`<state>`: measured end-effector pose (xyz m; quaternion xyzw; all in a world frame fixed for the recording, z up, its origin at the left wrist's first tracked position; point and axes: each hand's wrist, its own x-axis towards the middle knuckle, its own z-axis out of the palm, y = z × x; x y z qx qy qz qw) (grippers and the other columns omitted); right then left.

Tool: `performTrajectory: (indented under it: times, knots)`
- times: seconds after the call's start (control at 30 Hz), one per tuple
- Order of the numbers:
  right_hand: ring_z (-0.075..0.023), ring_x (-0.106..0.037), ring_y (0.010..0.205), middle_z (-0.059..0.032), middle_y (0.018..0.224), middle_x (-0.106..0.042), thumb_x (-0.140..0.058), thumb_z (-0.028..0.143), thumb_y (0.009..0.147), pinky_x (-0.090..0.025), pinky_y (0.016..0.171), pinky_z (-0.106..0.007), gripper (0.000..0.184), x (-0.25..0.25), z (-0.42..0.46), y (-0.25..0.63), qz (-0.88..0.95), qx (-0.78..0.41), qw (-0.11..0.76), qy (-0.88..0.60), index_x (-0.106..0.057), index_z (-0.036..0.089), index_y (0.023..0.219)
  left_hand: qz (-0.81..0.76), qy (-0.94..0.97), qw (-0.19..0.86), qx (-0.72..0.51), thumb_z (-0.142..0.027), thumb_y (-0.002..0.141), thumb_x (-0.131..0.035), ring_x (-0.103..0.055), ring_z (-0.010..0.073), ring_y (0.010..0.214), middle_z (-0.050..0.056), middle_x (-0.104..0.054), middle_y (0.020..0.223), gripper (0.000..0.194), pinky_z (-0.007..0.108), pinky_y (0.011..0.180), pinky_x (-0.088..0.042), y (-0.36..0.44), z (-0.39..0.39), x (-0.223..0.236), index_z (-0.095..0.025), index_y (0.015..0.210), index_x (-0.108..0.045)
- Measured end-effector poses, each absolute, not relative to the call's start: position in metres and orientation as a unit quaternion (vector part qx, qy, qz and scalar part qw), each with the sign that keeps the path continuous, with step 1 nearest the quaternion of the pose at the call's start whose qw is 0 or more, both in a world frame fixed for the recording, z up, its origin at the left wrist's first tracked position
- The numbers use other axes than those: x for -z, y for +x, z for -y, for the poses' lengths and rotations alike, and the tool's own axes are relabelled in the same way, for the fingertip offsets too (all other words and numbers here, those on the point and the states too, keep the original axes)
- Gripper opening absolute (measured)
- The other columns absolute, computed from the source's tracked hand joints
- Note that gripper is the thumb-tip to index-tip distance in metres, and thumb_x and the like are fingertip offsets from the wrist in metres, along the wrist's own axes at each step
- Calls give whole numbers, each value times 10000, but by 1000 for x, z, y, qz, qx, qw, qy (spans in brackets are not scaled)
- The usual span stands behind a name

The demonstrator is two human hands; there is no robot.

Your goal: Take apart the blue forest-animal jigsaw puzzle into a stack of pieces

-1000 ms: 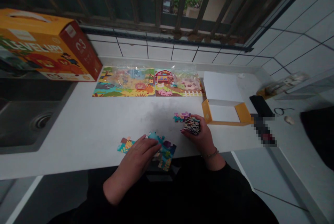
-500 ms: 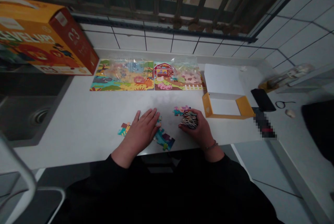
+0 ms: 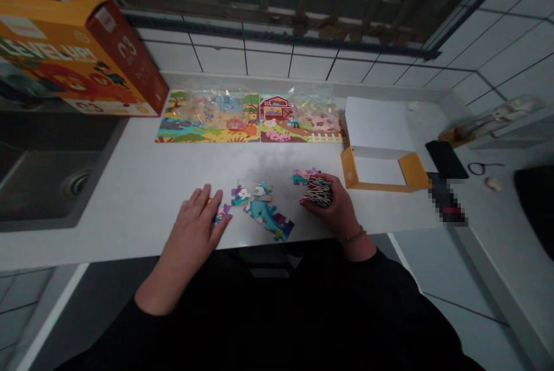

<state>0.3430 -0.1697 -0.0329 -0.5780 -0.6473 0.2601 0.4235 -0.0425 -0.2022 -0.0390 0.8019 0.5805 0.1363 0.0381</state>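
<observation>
My left hand [image 3: 195, 227] lies flat on the white counter [image 3: 142, 186], fingers spread, its fingertips over a small puzzle piece [image 3: 223, 210]. Just right of it sits a joined cluster of teal and purple puzzle pieces [image 3: 264, 210]. My right hand [image 3: 331, 206] grips a stack of puzzle pieces [image 3: 318, 192] on edge, resting on the counter. A single colourful piece [image 3: 303, 175] lies just behind that stack.
Two puzzle pictures under clear bags [image 3: 251, 117] lie at the back by the tiled wall. An orange puzzle box [image 3: 73, 53] stands back left above a sink [image 3: 43, 180]. An open yellow-and-white box [image 3: 378, 152] sits right, with a black phone [image 3: 445, 158] beyond.
My left hand has slid left off the joined pieces, uncovering them. The right hand and its stack have stayed put. The camera has shifted slightly.
</observation>
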Motion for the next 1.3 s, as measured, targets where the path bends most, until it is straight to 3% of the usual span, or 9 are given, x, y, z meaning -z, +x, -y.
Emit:
performTrajectory:
  times: [0.17,0.27,0.37,0.47,0.57,0.7,0.8,0.97,1.3]
  knots:
    - [-307,-768,1036,-103,1241,-749,-981,618,765,-674,952,-502,748,25,185,331,665,-266,425,-554,-635,284,1339,-606,769,24,-202,-651,1052,-605,-655,431,1308,242,-684,1397,585,619,1127,-548,-52,194,40,-164,1357,-715]
    - [-314,-767,1108,-110,1288,-742,-990,595,775,-668,982,-483,760,21,206,309,697,-309,410,-501,-623,294,1369,-618,759,21,-205,-716,1003,-659,-674,406,1160,200,-699,1217,608,597,1031,-578,-49,188,35,-173,1267,-728]
    - [-319,-754,1201,-112,1323,-740,-1009,563,763,-646,1052,-469,811,23,224,282,759,-364,364,-399,-616,303,1423,-622,750,8,-226,-718,989,-684,-657,416,1222,219,-686,1268,649,606,1062,-564,-48,188,33,-154,1310,-695]
    - [-316,-746,1239,-114,1334,-743,-1009,525,779,-632,1086,-465,817,27,228,264,799,-389,317,-333,-608,298,1454,-597,769,18,-229,-658,1039,-646,-662,415,1310,233,-690,1392,565,614,1125,-550,-54,196,32,-165,1311,-690]
    - [-318,-743,1230,-118,1345,-731,-997,499,802,-631,1082,-481,795,31,218,263,795,-372,311,-366,-596,291,1455,-548,813,51,-192,-592,1067,-628,-644,417,1418,221,-663,1544,531,619,1169,-543,-63,210,29,-205,1429,-669]
    - [-332,-735,1216,-114,1318,-725,-972,493,829,-624,1089,-527,702,33,191,278,759,-323,333,-457,-619,287,1400,-493,855,72,-142,-632,1012,-713,-602,429,1493,193,-560,1696,702,628,1173,-543,-65,234,25,-297,1615,-582]
    - [-332,-746,1146,-113,1268,-732,-961,560,824,-638,1052,-543,685,34,175,287,726,-290,371,-501,-633,274,1353,-449,879,73,-147,-523,1058,-703,-662,378,1420,136,-663,1606,585,583,1120,-572,-55,249,28,-352,1607,-596]
    - [-305,-766,1043,-100,1230,-746,-956,624,806,-662,981,-506,732,34,169,293,696,-298,399,-517,-621,267,1351,-394,886,76,-232,-283,1120,-627,-753,275,1231,68,-819,1317,331,461,1006,-615,-43,255,36,-316,1437,-715]
    - [-309,-763,1056,-103,1238,-747,-953,637,799,-653,979,-500,732,34,169,293,693,-301,402,-517,-631,271,1346,-461,813,-43,-353,-113,1072,-653,-762,247,1087,105,-811,1244,421,408,954,-617,-39,215,11,-271,1462,-670]
